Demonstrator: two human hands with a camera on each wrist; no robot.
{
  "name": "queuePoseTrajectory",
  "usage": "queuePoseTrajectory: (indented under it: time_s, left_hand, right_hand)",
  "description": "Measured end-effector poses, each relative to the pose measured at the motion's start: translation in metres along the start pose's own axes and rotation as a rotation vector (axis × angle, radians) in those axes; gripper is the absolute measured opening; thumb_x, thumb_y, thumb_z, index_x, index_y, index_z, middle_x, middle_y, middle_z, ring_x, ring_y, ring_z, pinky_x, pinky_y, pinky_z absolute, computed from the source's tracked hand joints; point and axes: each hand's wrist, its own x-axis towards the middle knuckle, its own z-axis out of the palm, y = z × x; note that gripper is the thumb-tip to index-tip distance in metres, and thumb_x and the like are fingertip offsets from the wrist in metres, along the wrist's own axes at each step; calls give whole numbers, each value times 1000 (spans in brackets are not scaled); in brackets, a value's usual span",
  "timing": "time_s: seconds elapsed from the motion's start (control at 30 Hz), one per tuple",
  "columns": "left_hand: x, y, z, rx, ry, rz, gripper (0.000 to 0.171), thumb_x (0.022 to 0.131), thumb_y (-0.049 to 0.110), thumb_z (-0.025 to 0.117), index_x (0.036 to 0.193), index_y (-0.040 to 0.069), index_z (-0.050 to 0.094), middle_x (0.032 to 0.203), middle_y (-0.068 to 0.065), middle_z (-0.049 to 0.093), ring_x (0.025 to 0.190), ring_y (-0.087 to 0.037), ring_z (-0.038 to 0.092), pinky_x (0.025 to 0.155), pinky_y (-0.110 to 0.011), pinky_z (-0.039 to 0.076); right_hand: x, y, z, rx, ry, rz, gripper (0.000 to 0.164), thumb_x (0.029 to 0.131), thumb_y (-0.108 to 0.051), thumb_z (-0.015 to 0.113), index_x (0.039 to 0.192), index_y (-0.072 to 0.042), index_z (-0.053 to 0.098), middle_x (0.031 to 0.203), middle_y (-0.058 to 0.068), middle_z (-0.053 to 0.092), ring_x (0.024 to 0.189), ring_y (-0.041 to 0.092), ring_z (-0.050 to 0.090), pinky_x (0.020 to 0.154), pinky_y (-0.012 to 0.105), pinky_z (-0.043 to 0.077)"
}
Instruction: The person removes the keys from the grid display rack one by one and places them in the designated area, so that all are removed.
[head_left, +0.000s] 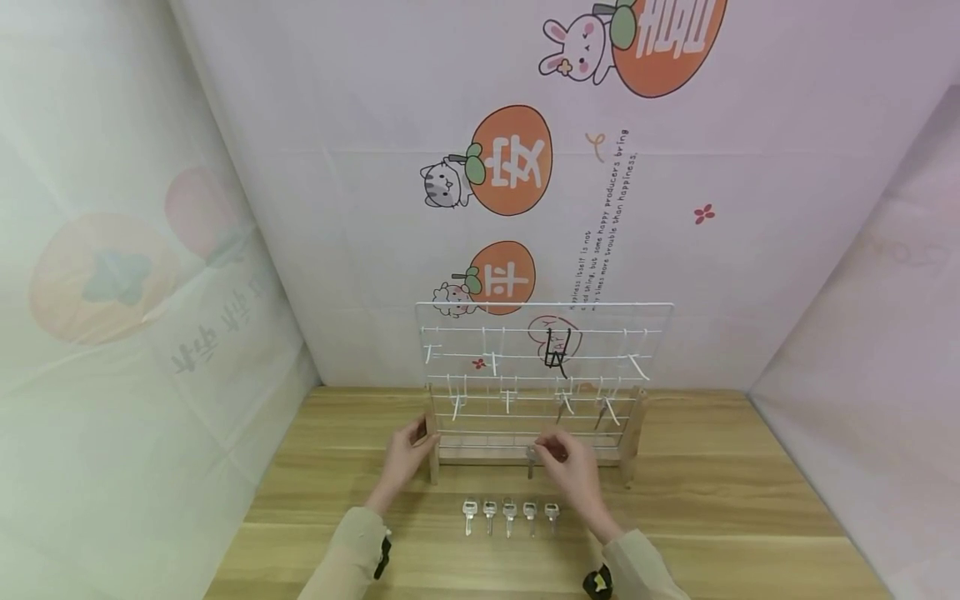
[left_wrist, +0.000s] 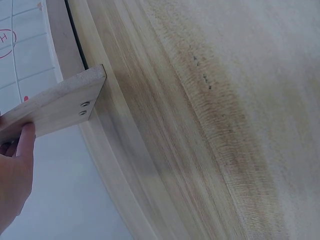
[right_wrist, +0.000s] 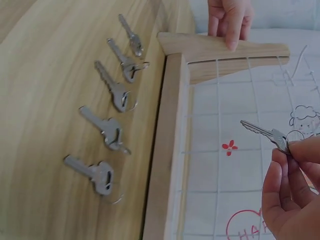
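Observation:
My right hand (head_left: 573, 468) pinches a silver key (right_wrist: 270, 134) by its bow and small ring, in front of the lower part of a white wire grid rack (head_left: 480, 304). The key's blade points away from the fingertips. My left hand (head_left: 407, 452) grips the rack's left wooden side post (left_wrist: 65, 102), thumb on one face and fingers behind. Along the table before the rack lies a row of several silver keys (right_wrist: 102, 177), most with visible rings. Two keys, one a hanging key (head_left: 601, 416), dangle from lower hooks at the right.
White hooks (head_left: 457, 408) jut from the grid in two rows, and a black holder (head_left: 556, 358) hangs near the top. A printed white cloth (head_left: 360, 233) rises behind the wooden table (head_left: 705, 500), with cloth walls on both sides.

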Motion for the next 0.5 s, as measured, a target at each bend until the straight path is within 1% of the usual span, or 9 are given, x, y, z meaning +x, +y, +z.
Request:
queuePoseTrajectory:
  time_s: [0.17, 0.33, 0.5]
  left_hand:
    - [1, -2, 0, 13, -4, -2, 53, 91, 1, 67, 137, -16, 46, 135, -36, 54, 124, -48, 57, 101, -43, 56]
    - [0, -1, 0, 24, 6, -2, 53, 91, 1, 68, 136, -15, 47, 133, -36, 56, 123, -48, 58, 99, -42, 57]
    - [-2, 2, -1, 39, 12, -1, 52, 91, 2, 68, 136, -15, 48, 131, -35, 58, 122, -48, 59, 100, -45, 57]
  right_hand:
    - [-5, 14, -3, -31, 12, -5, 6, 85, -4, 74, 86, -9, 71, 83, 2, 73, 69, 2, 57, 61, 13, 52]
    - [-9, 29, -6, -48, 27, -5, 11, 82, -1, 76, 82, -10, 71, 80, 2, 73, 67, -1, 55, 59, 13, 51]
    - [-12, 41, -12, -91, 8, 11, 12, 82, -1, 77, 82, -12, 71, 79, 0, 73, 68, -3, 56, 60, 13, 52]
